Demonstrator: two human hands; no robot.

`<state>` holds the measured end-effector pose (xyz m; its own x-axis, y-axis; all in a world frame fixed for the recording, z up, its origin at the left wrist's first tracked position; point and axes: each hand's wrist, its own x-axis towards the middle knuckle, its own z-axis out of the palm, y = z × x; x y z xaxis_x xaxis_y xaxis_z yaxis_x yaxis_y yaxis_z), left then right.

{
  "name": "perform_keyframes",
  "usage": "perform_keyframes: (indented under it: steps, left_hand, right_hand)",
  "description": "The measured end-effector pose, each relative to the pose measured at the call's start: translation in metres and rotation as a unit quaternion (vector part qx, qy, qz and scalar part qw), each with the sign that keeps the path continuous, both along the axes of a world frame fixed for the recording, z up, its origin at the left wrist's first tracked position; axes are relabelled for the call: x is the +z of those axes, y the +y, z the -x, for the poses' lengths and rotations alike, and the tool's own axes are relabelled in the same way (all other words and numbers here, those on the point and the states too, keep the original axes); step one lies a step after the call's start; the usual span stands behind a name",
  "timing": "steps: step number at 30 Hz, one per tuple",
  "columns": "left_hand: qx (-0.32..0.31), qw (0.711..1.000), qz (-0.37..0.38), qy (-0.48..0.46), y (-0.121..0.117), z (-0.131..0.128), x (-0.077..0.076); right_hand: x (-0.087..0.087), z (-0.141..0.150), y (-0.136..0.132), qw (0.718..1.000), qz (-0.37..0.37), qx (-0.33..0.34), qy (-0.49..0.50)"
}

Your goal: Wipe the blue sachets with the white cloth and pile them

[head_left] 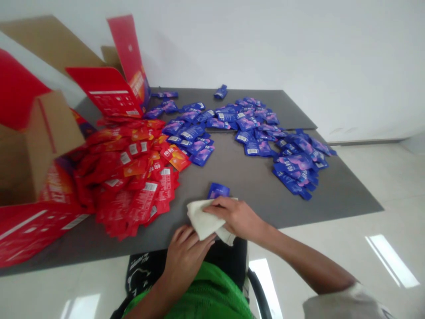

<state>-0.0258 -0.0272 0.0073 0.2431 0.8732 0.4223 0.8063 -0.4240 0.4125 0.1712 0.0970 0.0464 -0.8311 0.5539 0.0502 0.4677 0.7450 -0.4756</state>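
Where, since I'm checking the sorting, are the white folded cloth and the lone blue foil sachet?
White folded cloth (pixel 202 220): head view, on its middle.
Lone blue foil sachet (pixel 218 191): head view, on its front face.

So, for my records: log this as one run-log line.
left hand: on white cloth | right hand: on white cloth | blue sachet: nearby

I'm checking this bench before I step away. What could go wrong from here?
The right hand and left hand are working a cloth right beside a lone blue sachet, which could get knocked or dragged along. The red sachets spread close to the edge of the table and might slide off. They also nearly meet the blue sachets, so the colours could get mixed.
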Motion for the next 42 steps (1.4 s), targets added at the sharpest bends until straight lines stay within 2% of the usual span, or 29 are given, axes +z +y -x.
perform_keyframes:
  steps: [4, 6, 9, 11, 13, 16, 18, 20, 21, 23, 25, 27, 30, 32, 34, 36, 39, 41, 42]
  left_hand:
    - [-0.028, 1.0, 0.003, -0.014, 0.003, 0.0, 0.005]
    - [-0.027, 1.0, -0.001, -0.013, 0.004, 0.0, 0.006]
    - [-0.014, 1.0, 0.0, -0.005, 0.001, -0.001, 0.003]
    - [0.002, 1.0, -0.007, 0.005, 0.0, 0.0, 0.0]
    - [0.008, 1.0, -0.007, 0.009, 0.0, 0.0, -0.001]
    - [-0.015, 1.0, 0.011, -0.005, 0.002, 0.0, 0.002]
    - [-0.025, 1.0, 0.012, -0.016, 0.003, 0.0, 0.004]
    - [-0.024, 0.999, 0.008, -0.021, 0.004, -0.001, 0.004]
    - [-0.022, 0.999, 0.009, -0.022, 0.003, -0.001, 0.004]
    - [-0.012, 1.0, 0.009, -0.018, 0.002, -0.001, 0.002]
    - [0.003, 1.0, 0.006, -0.007, 0.0, 0.0, 0.0]
    - [0.008, 1.0, 0.006, -0.002, 0.0, 0.0, -0.001]
    - [-0.011, 1.0, 0.012, -0.011, 0.001, 0.0, 0.002]
    - [-0.023, 1.0, 0.012, -0.011, 0.003, 0.0, 0.005]
    - [-0.024, 1.0, 0.013, -0.006, 0.003, 0.0, 0.006]
    - [-0.021, 1.0, 0.012, 0.001, 0.002, 0.0, 0.005]
    - [0.001, 1.0, 0.0, 0.016, 0.0, 0.0, 0.002]
    - [0.008, 1.0, 0.005, 0.019, 0.0, 0.0, 0.002]
    - [0.002, 1.0, 0.012, 0.016, 0.0, 0.0, 0.003]
  right_hand:
    - [0.007, -0.004, 0.046, 0.992, -0.033, -0.114, -0.051]
    - [0.015, -0.007, 0.052, 0.988, -0.057, -0.133, -0.055]
    - [0.02, -0.006, 0.024, 0.997, -0.052, -0.065, -0.007]
    - [0.016, -0.003, 0.001, 0.999, -0.038, -0.003, 0.004]
    - [0.009, 0.0, -0.007, 1.0, -0.017, 0.021, -0.004]
    - [0.004, 0.001, 0.019, 0.999, 0.005, -0.032, -0.017]
    - [0.007, -0.001, 0.042, 0.995, -0.014, -0.093, -0.036]
    - [0.014, -0.003, 0.05, 0.99, -0.036, -0.128, -0.044]
    - [0.016, -0.004, 0.046, 0.991, -0.041, -0.125, -0.037]
    - [0.017, -0.004, 0.026, 0.997, -0.033, -0.072, -0.008]
    - [0.012, -0.002, 0.004, 1.0, -0.018, -0.008, 0.002]
    - [0.004, 0.0, -0.003, 1.0, -0.001, 0.014, 0.002]
    - [-0.001, 0.0, 0.023, 0.999, 0.005, -0.047, -0.005]
    - [0.004, -0.002, 0.046, 0.994, -0.022, -0.105, -0.026]
    - [0.012, -0.005, 0.052, 0.99, -0.046, -0.127, -0.031]
    - [0.017, -0.007, 0.037, 0.995, -0.047, -0.089, -0.01]
    - [0.014, -0.004, 0.001, 1.0, -0.025, 0.003, 0.01]
    - [0.007, -0.002, -0.007, 1.0, 0.0, 0.018, 0.005]
    - [0.004, -0.001, -0.003, 1.0, 0.012, 0.007, 0.001]
